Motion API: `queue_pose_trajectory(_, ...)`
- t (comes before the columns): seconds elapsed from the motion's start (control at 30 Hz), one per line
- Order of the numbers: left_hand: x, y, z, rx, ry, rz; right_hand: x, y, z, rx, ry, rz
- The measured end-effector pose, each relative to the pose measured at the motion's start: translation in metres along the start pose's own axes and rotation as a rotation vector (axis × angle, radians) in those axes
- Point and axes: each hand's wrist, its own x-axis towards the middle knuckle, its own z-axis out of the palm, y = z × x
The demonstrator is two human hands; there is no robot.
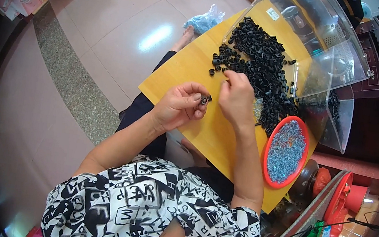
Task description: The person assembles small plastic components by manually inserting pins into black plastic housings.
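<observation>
My left hand (pixel 182 106) is raised over the near part of the yellow table (pixel 171 79). Its thumb and fingers are closed on a small black plastic part (pixel 204 100) with a round, ring-like end. To its right, my right hand (pixel 237 98) is closed at the near edge of a heap of small black plastic parts (pixel 262 60). Its fingertips are pinched beside some loose pieces; whatever is between them is hidden. A few small clear pieces (pixel 257 108) lie beside my right wrist, next to the heap.
A red oval tray (pixel 266 171) full of tiny bluish-silver pieces stands at the table's right edge. Behind the heap is a large clear plastic bin (pixel 341 67) with black parts in it. A bag of blue stuff (pixel 205 20) lies on the floor beyond the table.
</observation>
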Motion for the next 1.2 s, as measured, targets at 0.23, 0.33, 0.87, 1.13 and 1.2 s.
queue_pose_trajectory(0.23, 0.011, -0.008, 0.018, 0.112, 0.053, -0.109, -0.033, 0.02, -0.049, 0.793, -0.114, 0.484)
queue_pose_trajectory(0.33, 0.021, -0.02, 0.013, 0.145, 0.054, -0.166, -0.05, 0.034, -0.053, 1.259, -0.12, 0.644)
queue_pose_trajectory(0.87, 0.026, -0.023, 0.019, 0.263, 0.116, -0.165, -0.066, 0.018, -0.052, 1.184, -0.089, 0.561)
queue_pose_trajectory(1.13, 0.024, -0.022, 0.022, 0.314, 0.127, -0.172, -0.062, 0.007, -0.055, 1.134, -0.103, 0.586)
queue_pose_trajectory(1.2, 0.024, -0.024, 0.021, 0.318, 0.111, -0.161, -0.062, 0.007, -0.056, 1.123, -0.108, 0.583)
